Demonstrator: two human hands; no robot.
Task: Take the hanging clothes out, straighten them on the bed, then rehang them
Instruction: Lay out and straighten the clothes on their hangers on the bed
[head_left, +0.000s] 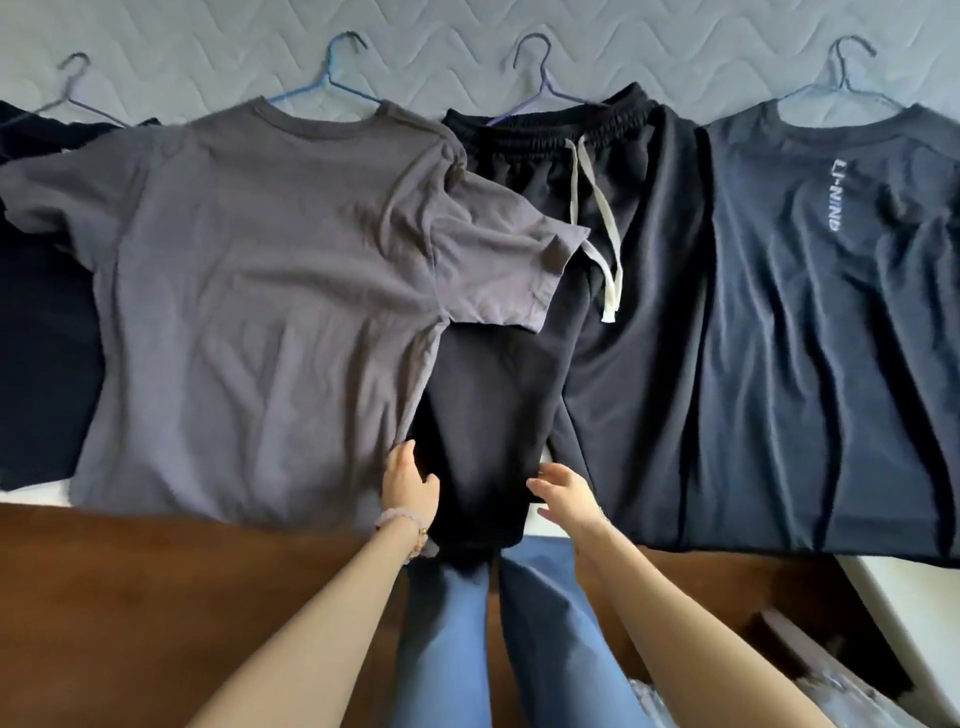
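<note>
On the bed, black trousers lie just right of a grey T-shirt; left hand and right hand, fingers loosely spread and gripping nothing, flank one trouser leg, which could drag the overlapping shirt sleeve askew.

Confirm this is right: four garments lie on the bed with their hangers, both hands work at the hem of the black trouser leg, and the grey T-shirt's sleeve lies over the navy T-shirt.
One thing is wrong. In the head view the grey T-shirt has its sleeve over the black trousers, not the navy T-shirt. Left hand and right hand are at the trouser leg's hem, as stated.
</note>
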